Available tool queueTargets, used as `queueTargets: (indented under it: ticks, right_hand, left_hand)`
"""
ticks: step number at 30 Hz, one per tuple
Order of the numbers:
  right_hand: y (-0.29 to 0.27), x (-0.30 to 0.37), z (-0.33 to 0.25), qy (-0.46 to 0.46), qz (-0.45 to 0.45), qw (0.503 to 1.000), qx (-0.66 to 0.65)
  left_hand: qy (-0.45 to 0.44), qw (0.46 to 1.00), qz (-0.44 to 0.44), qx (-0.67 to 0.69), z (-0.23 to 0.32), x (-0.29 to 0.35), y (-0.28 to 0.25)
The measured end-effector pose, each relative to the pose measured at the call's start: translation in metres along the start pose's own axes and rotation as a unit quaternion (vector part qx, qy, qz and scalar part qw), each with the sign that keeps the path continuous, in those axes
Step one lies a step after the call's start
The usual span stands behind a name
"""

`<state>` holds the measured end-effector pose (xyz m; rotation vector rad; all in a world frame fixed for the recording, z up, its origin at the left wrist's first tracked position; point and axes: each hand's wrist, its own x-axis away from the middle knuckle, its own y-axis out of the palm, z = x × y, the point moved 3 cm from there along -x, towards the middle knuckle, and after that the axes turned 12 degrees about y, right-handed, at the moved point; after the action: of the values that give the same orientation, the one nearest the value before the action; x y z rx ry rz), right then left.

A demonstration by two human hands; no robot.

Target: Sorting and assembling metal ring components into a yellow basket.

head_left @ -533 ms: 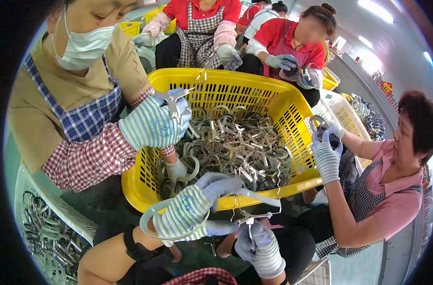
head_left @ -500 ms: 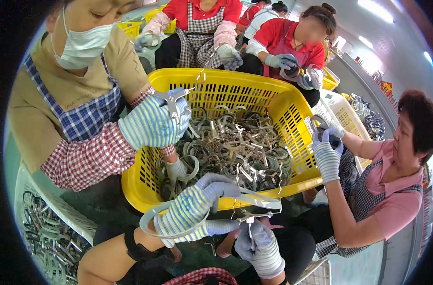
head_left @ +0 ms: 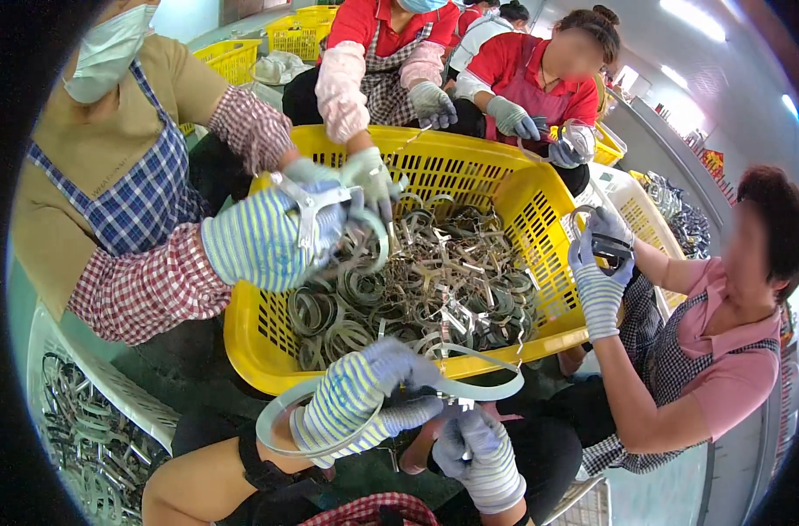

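Observation:
My left hand (head_left: 347, 399), in a striped knit glove, is closed on a grey curved band (head_left: 491, 386) that bends round toward my right hand. A similar grey hoop (head_left: 275, 421) circles my left hand and wrist; whether it joins the band, I cannot tell. My right hand (head_left: 482, 460), gloved alike, pinches a small metal bracket (head_left: 456, 403) at the band's end; its lower part is hidden by my fingers. Thin bent wire pieces (head_left: 519, 346) hang by the band. Beyond lies a yellow basket (head_left: 250, 351) full of tangled curved bands and metal brackets (head_left: 434, 272).
Several co-workers sit around the basket. At left, one's gloved hand (head_left: 259, 237) holds a metal bracket (head_left: 310, 206); another's hand (head_left: 373, 180) reaches over the basket. White crates with similar parts stand at lower left (head_left: 110, 386) and right (head_left: 640, 215).
The band's end at my hands has swung down, and the bracket is more covered by my fingers. My left fingers shifted. The far co-worker's hand came over the basket; the left co-worker leaned back.

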<state>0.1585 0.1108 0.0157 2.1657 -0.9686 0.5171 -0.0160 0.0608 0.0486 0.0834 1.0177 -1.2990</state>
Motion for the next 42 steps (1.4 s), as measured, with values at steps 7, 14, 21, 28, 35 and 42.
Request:
queueTargets:
  ticks: [7,14,21,28,35,42]
  right_hand:
    - [-0.020,0.004,0.014,0.010,-0.103,0.993,-0.061]
    - [-0.023,0.020,0.021,0.048,-0.248,0.950,-0.185]
    - [-0.023,0.027,0.024,0.064,-0.309,0.919,-0.236]
    - [-0.024,0.025,0.029,0.053,-0.214,0.967,-0.128]
    - [-0.022,0.025,0.023,0.055,-0.254,0.939,-0.227]
    - [-0.017,0.026,0.006,-0.060,-0.035,0.996,0.055]
  left_hand:
    - [-0.057,0.996,0.007,0.061,-0.002,0.001,0.009]
    - [-0.015,1.000,0.011,-0.008,0.008,0.013,0.018]
    - [-0.007,0.999,-0.011,0.030,0.011,0.016,0.022]
    - [0.048,0.996,-0.009,-0.076,0.006,0.017,0.008]
    - [0.042,0.992,-0.036,-0.117,0.023,0.005,0.007]
    - [0.079,0.981,-0.049,-0.172,0.019,0.001,0.003]
